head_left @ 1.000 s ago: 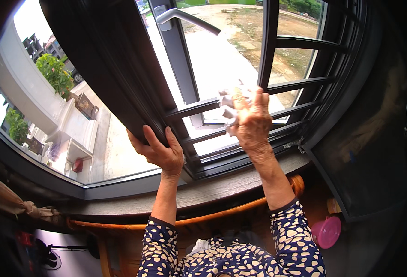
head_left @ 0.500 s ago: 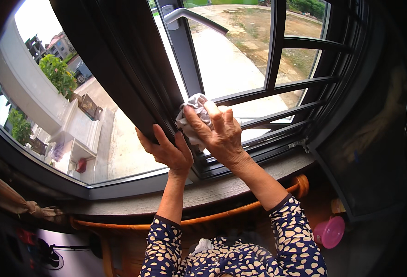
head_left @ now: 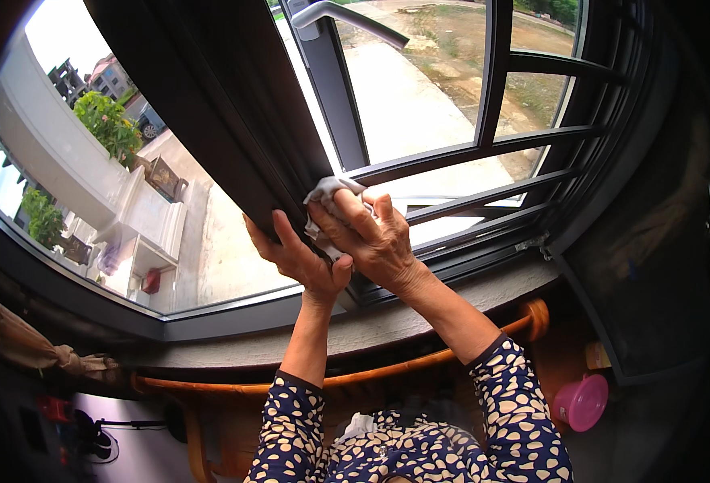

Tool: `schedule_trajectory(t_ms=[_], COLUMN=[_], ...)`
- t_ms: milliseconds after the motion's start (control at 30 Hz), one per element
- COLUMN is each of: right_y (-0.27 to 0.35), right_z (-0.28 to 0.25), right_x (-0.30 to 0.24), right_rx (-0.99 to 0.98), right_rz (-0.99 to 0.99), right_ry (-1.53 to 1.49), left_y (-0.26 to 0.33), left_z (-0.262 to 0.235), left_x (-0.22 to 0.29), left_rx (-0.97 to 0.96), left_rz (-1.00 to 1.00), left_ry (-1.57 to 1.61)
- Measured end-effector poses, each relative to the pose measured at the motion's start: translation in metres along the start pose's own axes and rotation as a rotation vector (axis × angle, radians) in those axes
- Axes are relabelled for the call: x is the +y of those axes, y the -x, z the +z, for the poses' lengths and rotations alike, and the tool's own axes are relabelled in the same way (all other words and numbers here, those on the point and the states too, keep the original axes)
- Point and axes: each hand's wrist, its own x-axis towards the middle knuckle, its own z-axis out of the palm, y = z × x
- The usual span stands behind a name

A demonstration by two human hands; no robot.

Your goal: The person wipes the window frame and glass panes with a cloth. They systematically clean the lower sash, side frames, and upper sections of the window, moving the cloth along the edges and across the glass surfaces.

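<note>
daylight through window (head_left: pixel 496 80), glaring pavement (head_left: pixel 407 101), dim indoors, curved dark edges

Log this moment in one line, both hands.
left hand: open, against post | right hand: holds cloth at post | bars: right of cloth

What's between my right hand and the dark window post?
A crumpled white cloth lies between your right hand and the dark window post; the head view shows it bunched under your fingers.

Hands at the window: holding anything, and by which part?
The right hand holds a bunched white cloth across its middle; the left hand touches the dark post.
</note>
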Motion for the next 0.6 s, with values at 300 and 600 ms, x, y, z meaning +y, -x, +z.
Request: schedule_trajectory(t_ms=[300,600], right_y=[0.065,0.049], right_z=[-0.014,-0.019], right_x=[0.004,0.001], right_rx=[-0.229,-0.349], right_rz=[0.105,0.124], right_ry=[-0.025,0.189], left_y=[0.001,-0.004], left_z=[0.002,0.004], left_x=[-0.002,0.001], left_rx=[-0.006,0.023], left_rz=[0.016,0.048], left_ry=[-0.073,-0.158])
